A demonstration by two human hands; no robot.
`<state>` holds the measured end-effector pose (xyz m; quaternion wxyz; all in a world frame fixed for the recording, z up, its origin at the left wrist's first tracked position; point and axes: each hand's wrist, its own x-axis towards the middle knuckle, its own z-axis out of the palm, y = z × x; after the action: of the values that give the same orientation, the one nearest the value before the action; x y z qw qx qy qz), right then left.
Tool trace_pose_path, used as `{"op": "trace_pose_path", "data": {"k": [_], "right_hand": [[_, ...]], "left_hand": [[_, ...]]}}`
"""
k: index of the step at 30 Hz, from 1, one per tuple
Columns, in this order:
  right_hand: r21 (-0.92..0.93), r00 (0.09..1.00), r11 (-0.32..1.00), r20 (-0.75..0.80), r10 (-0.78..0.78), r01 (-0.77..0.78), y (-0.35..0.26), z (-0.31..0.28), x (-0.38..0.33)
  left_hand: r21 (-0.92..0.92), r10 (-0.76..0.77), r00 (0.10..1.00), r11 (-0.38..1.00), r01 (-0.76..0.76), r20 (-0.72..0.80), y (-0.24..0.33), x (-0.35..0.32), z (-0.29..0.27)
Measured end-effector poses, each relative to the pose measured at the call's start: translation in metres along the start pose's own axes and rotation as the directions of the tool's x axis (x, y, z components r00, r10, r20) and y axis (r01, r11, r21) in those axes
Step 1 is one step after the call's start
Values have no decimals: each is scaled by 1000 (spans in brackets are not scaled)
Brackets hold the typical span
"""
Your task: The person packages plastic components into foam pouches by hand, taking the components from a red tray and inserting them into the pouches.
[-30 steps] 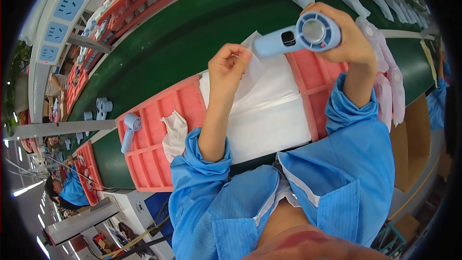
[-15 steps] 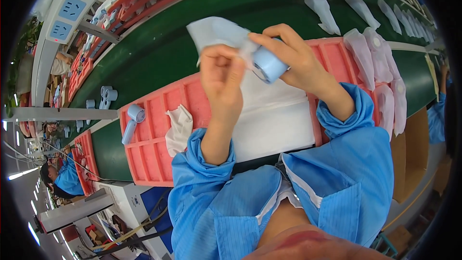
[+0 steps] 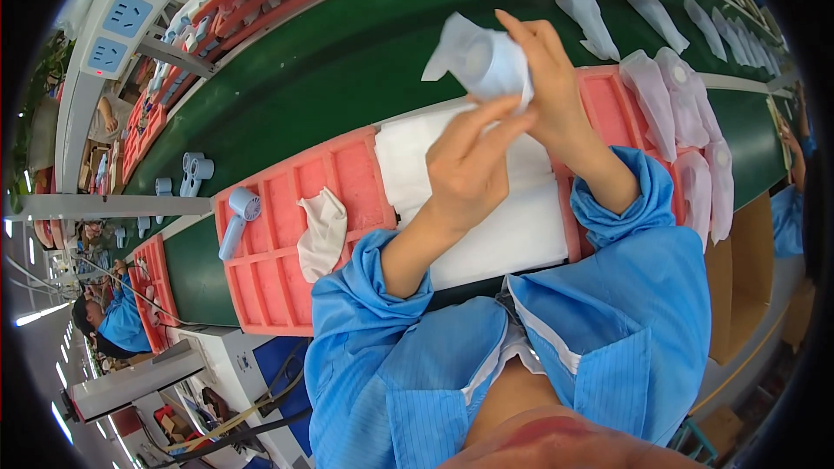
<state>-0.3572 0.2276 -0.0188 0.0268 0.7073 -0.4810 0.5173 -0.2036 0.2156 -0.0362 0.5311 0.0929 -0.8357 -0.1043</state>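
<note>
Left hand (image 3: 473, 169), right hand (image 3: 543, 78) raised, fingers pinching.

A pink tray (image 3: 287, 243) at centre left holds 1 blue handheld fan (image 3: 236, 221) and a crumpled white bag (image 3: 321, 234); bagged fans (image 3: 599, 17) line the green conveyor belt (image 3: 347, 61) at upper right.

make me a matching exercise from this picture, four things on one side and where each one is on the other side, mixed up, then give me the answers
Things:
1. small blue fan in a clear bag
2. bare blue fan
3. crumpled white bag
4. row of bagged fans

Places:
A. lying on the green belt
B. held up between the left hand and the right hand
C. in a compartment at the left end of the pink tray
D. draped over the pink tray, near its middle

Pairs: 1-B, 2-C, 3-D, 4-A
</note>
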Motion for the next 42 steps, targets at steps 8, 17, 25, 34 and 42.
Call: {"op": "trace_pose_path", "data": {"k": [8, 17, 25, 34, 42], "right_hand": [[207, 954, 943, 208, 217, -259, -8, 7, -6], [349, 909, 922, 418, 8, -168, 7, 10, -5], [-173, 981, 978, 131, 142, -119, 8, 11, -6], [237, 850, 852, 389, 356, -466, -24, 0, -2], [316, 396, 254, 831, 390, -914, 42, -4, 9]], "left_hand": [[23, -418, 908, 908, 419, -30, -15, 14, -8], [-805, -566, 823, 468, 366, 45, -36, 14, -52], [-474, -578, 751, 784, 401, -321, -27, 11, -35], [-345, -562, 750, 821, 454, -349, -37, 19, -62], [-288, -707, 707, 675, 679, 9, -113, 17, -90]]}}
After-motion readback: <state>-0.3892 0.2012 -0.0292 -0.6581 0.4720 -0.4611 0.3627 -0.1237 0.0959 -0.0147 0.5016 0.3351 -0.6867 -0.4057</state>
